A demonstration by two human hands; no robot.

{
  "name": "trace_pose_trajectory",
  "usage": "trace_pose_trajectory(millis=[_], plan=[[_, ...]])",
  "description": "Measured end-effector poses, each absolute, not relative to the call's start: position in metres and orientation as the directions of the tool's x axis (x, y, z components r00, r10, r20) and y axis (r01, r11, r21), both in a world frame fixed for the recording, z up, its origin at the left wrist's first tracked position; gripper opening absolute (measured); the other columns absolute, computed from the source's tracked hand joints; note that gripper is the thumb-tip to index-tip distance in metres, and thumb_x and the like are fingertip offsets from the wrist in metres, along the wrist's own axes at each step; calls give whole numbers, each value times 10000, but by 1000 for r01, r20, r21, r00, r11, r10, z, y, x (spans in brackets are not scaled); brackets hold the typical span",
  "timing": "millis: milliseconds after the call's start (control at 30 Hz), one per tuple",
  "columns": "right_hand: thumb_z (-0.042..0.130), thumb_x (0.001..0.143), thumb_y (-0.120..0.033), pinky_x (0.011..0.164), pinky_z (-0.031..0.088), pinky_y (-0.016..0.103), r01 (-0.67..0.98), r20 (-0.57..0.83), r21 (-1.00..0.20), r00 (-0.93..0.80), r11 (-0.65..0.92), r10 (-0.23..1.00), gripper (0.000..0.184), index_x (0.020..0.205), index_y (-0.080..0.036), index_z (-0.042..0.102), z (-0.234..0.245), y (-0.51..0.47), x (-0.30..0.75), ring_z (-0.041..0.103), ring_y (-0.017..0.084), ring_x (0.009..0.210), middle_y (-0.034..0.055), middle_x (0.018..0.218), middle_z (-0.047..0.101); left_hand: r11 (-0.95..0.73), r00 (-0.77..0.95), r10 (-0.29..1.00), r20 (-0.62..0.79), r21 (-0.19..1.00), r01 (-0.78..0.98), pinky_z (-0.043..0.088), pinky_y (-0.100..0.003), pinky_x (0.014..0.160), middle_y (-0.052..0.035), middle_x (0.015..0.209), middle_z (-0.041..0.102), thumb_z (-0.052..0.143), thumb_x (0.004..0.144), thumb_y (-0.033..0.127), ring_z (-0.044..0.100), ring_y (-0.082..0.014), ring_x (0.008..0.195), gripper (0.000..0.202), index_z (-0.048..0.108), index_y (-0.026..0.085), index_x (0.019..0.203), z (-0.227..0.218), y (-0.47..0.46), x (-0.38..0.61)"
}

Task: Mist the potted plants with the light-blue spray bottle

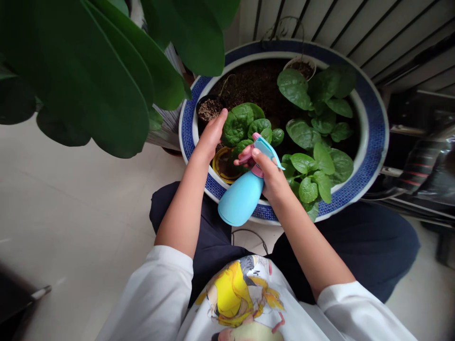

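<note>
My right hand is wrapped round the neck of a light blue spray bottle, fingers at its pink trigger. The bottle is tilted, with its pink nozzle pointing at a leafy green plant. Beside that plant's left leaves is my left hand, stretched out with its edge close against a crinkled leaf. Some of its fingers are hidden from me. Both hands are over a large oval planter with a blue and white rim, filled with dark soil.
More leafy plants grow at the planter's right side. A small white pot, a dark pot and a yellow-rimmed dish stand in it. Big leaves overhang at upper left. Dark clutter stands at right.
</note>
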State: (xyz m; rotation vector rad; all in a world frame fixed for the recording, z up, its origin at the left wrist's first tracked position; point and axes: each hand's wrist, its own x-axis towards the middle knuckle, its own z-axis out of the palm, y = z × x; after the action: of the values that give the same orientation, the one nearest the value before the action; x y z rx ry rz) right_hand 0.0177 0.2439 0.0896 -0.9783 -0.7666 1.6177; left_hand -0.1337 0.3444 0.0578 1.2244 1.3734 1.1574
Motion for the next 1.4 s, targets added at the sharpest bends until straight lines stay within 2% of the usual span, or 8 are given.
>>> trace_pose_trajectory(millis=[200,333,467,700,800,933,1133,1400], plan=[[657,755,-361,755,573,344,-473,-237,-849,-56,-235,970,484,1216,-279,535,88,246,20,626,152,753,-26,830,597,156,-36,987,-155,986,49,515,-390,894,-80,1032,668,472,925,565,641,-226,1101,415,640,192,995,64,343,-140],[647,758,-351,759,575,337,-484,-231,-844,-59,-230,971,496,1235,-277,530,89,245,20,619,151,749,-26,833,597,185,-12,983,-185,983,23,530,-361,852,-57,970,686,600,874,502,672,-213,1003,340,608,211,1051,63,332,-140],[637,773,-359,835,546,370,-449,-168,-875,-67,-180,983,436,1197,-292,563,93,240,17,647,165,778,-22,852,600,102,-104,990,-92,990,101,524,-305,819,-47,934,691,707,802,446,669,-190,930,337,599,211,1019,57,321,-134],[616,764,-335,869,524,410,-405,-189,-889,-99,-213,977,423,1183,-292,574,102,233,7,651,182,777,-15,864,593,-25,-171,983,64,975,222,486,-256,747,-18,798,639,628,842,519,643,-176,876,319,612,202,806,60,317,-130],[615,759,-298,862,513,411,-427,-182,-879,-114,-214,977,390,1147,-286,587,102,233,7,657,180,757,-18,863,600,8,-204,978,40,974,228,478,-258,719,-16,745,604,546,878,569,629,-175,853,386,603,205,760,60,317,-129],[596,742,-323,842,523,399,-388,-199,-892,-124,-232,972,462,1200,-267,567,101,233,8,655,186,767,-13,872,613,65,-226,974,-32,988,140,472,-285,757,-36,807,621,362,955,576,619,-167,863,480,623,196,819,58,319,-127],[589,743,-331,857,524,389,-393,-181,-891,-153,-228,971,468,1205,-258,560,99,233,8,655,178,772,-13,869,606,-46,-206,974,92,975,217,454,-265,831,-18,868,647,624,864,460,609,-173,945,264,619,199,832,62,319,-123],[597,738,-313,834,516,373,-423,-194,-872,-162,-246,967,453,1188,-268,567,99,234,9,662,179,768,-17,872,609,29,-248,969,12,987,161,481,-259,756,-1,778,598,534,913,493,603,-161,880,320,614,205,799,60,321,-124]])
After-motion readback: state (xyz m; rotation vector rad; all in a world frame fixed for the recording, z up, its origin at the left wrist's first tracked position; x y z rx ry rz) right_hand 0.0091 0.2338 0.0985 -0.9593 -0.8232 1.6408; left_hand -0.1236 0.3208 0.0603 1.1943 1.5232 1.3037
